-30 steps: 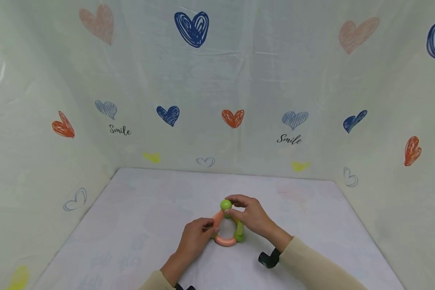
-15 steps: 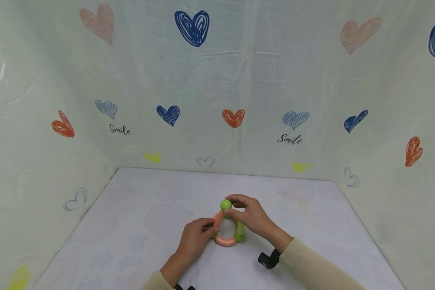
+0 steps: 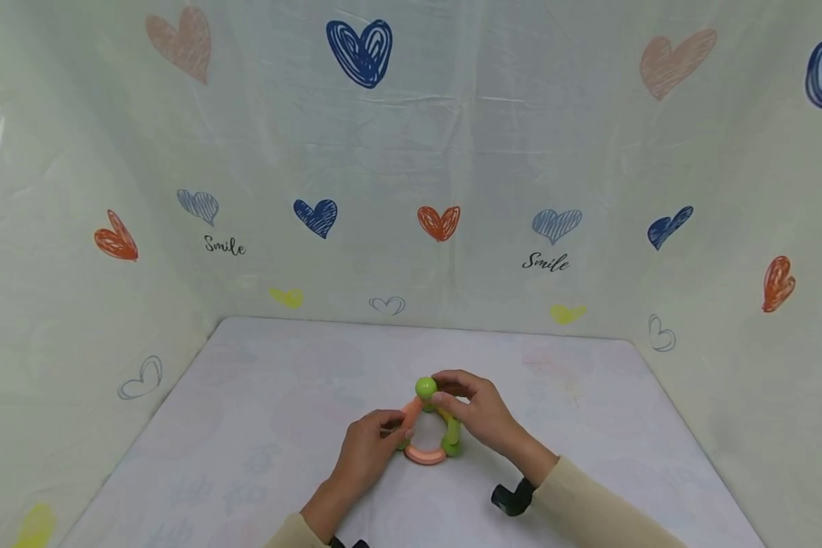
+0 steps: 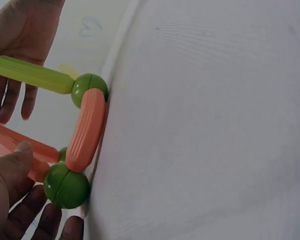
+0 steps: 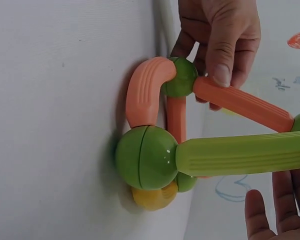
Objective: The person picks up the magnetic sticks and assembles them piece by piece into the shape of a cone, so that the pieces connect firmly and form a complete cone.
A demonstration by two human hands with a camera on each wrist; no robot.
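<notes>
A magnetic rod-and-ball toy stands on the table, built into a frame that narrows to a green top ball [image 3: 425, 387]. Its base shows a curved orange rod [image 5: 145, 90], a yellow curved rod [image 5: 155, 197] and green balls [image 5: 145, 157] at the corners. My left hand [image 3: 370, 449] pinches a slanting orange rod [image 5: 250, 106] near its lower ball, the thumb lying on it. Around the top ball's right side is my right hand [image 3: 482, 415], its fingers straight in the left wrist view. The light green rod [image 5: 245, 152] slopes up beside that hand; contact there cannot be told.
A pale printed cloth covers the table [image 3: 281, 396]. Behind and at both sides hangs a white curtain [image 3: 452, 152] with hearts and lettering. Dark wrist camera mounts [image 3: 514, 497] sit at the wrists.
My right hand has shifted slightly right, its fingertips easing away from the top ball. The left hand keeps its hold, and the frame stays standing.
</notes>
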